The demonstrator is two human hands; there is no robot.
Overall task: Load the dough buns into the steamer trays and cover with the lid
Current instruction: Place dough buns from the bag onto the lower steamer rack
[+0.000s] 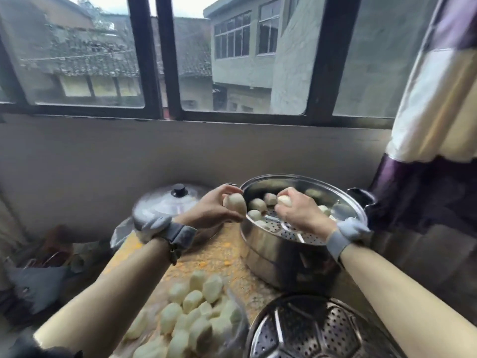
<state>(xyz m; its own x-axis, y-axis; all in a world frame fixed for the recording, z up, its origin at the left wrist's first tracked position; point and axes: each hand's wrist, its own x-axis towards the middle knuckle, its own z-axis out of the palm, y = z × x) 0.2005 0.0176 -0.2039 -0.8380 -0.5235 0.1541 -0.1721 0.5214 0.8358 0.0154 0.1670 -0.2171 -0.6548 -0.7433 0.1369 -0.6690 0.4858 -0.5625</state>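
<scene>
The steamer [273, 257] stands open. Its top tray is only partly loaded, with a few placed buns [256, 204] along the far left of the perforated floor. Nearer than the steamer lies a spare tray [322, 329]. To the steamer's left the lid [167, 202] rests knob up. Nearer and left of the steamer, a pile of buns [196, 313] waits on the speckled table [214, 254]. The left hand [211, 208] curls its fingers round a bun [235, 202] just outside the steamer's left rim. The right hand [302, 210] is over the steamer's tray, pinching another bun [284, 200] close to those already set. The dough looks soft, so a tight grip could dent it. Buns set touching would likely fuse as they swell. The left bun could also scrape the steamer's rim going in. Each hand may crowd the other in the steamer. A curtain [426, 99] hangs right of it, apart from the work.
</scene>
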